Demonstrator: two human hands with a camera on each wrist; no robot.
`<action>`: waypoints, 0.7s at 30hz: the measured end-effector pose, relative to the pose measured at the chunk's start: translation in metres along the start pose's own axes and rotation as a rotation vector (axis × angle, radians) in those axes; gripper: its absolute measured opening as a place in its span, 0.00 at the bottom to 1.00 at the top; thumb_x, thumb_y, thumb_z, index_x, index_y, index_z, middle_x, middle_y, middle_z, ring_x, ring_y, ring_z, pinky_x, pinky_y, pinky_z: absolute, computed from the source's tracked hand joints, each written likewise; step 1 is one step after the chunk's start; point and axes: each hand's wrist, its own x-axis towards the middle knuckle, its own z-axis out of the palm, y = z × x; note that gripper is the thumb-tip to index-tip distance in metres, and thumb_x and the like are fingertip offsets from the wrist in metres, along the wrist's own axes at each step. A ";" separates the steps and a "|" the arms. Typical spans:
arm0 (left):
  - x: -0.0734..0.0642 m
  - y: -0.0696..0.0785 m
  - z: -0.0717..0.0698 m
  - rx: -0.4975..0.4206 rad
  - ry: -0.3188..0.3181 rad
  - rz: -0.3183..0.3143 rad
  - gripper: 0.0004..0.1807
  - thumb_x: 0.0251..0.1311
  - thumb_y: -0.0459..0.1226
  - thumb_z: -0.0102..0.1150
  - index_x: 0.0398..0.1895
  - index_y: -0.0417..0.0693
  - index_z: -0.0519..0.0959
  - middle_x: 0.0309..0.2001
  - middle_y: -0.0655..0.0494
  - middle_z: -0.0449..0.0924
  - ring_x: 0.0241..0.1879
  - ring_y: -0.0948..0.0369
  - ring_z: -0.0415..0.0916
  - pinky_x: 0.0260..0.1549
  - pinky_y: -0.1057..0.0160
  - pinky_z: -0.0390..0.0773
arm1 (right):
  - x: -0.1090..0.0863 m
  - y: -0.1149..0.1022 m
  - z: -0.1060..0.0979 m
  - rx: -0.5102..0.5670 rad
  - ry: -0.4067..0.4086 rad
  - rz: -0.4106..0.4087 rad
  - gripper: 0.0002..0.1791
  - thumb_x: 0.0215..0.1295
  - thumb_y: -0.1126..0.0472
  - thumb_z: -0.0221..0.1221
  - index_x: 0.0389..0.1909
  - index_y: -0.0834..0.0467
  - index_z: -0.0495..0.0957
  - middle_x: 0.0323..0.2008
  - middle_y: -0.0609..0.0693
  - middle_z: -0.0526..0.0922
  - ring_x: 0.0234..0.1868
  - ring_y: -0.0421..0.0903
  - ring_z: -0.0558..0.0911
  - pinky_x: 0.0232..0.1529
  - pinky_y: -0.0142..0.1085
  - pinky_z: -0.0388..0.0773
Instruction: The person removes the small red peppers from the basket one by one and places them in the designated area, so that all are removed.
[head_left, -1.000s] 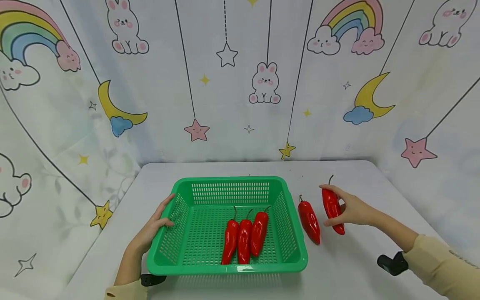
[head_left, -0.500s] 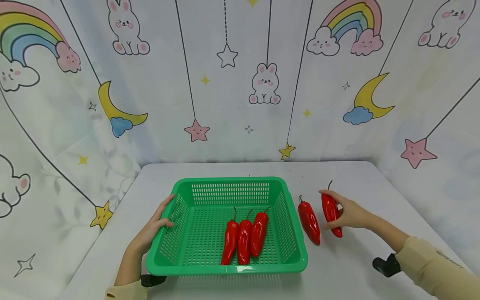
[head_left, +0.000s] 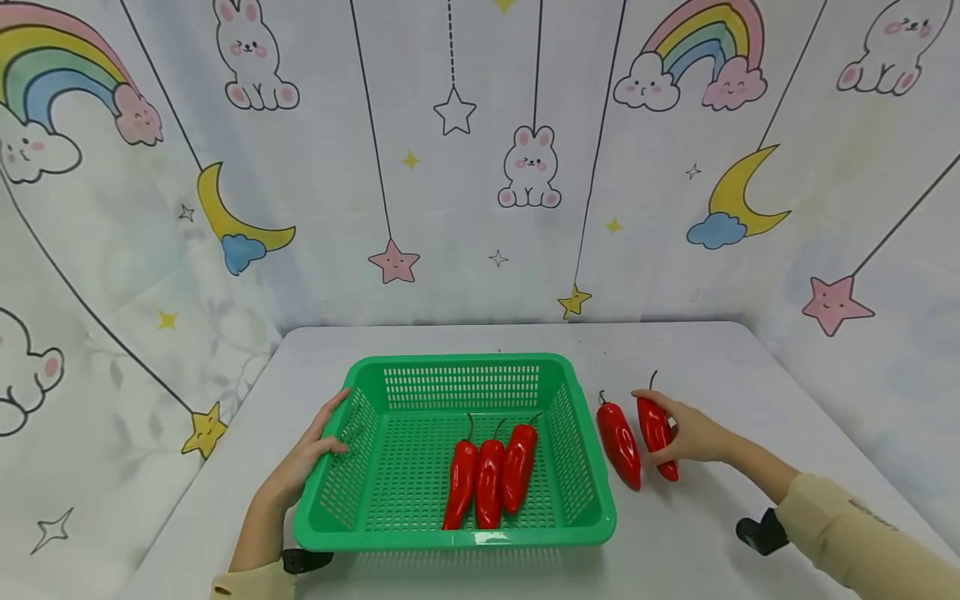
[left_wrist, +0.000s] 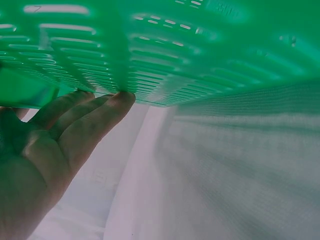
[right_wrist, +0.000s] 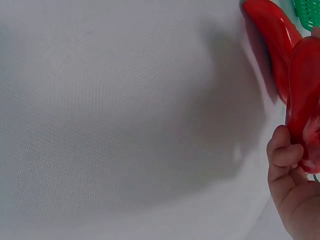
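The left hand point(head_left: 296, 471) holds the left rim of a green plastic basket point(head_left: 375, 540), its thumb over the edge. In the left wrist view its fingers point(left_wrist: 95, 122) press against the slotted outer wall. The right hand point(head_left: 701, 433) grips a glossy red chili pepper point(head_left: 654, 427) between thumb and fingers, stem pointing away. This pepper hangs just above the table, right of another red chili pepper point(head_left: 618, 446) lying beside the basket. Three more red chili peppers point(head_left: 489, 483) lie side by side in the basket's right half. The right wrist view cuts off part of the held pepper point(right_wrist: 304, 85).
A white table point(head_left: 720, 542) bears everything. Behind and beside it hangs a pale curtain point(head_left: 465, 192) printed with rabbits, moons, stars and rainbows. The basket's right wall stands between the loose peppers and those inside.
My right hand has moved left and slightly nearer with the chili pepper, lowering it close beside the one on the table. The left hand and the basket have stayed put.
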 end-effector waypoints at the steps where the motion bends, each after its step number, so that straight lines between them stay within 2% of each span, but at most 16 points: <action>1: 0.000 0.000 0.000 0.000 0.000 -0.002 0.44 0.53 0.29 0.42 0.72 0.63 0.40 0.70 0.42 0.33 0.59 0.37 0.51 0.38 0.52 0.72 | 0.000 0.000 0.001 -0.003 0.000 0.001 0.54 0.34 0.56 0.74 0.65 0.56 0.55 0.51 0.64 0.67 0.48 0.61 0.70 0.31 0.42 0.78; 7: 0.001 0.000 0.000 -0.006 -0.002 -0.008 0.44 0.53 0.29 0.42 0.72 0.63 0.40 0.70 0.41 0.33 0.59 0.38 0.51 0.38 0.52 0.72 | 0.003 0.003 0.005 -0.020 -0.009 0.008 0.55 0.33 0.53 0.74 0.65 0.55 0.55 0.52 0.65 0.66 0.51 0.65 0.66 0.33 0.44 0.78; 21: 0.002 -0.001 -0.001 -0.008 -0.004 0.005 0.44 0.53 0.29 0.43 0.72 0.63 0.40 0.70 0.41 0.33 0.59 0.37 0.51 0.38 0.52 0.73 | 0.010 0.015 0.012 -0.007 -0.039 0.022 0.55 0.33 0.52 0.74 0.65 0.56 0.55 0.52 0.64 0.67 0.51 0.64 0.67 0.33 0.44 0.78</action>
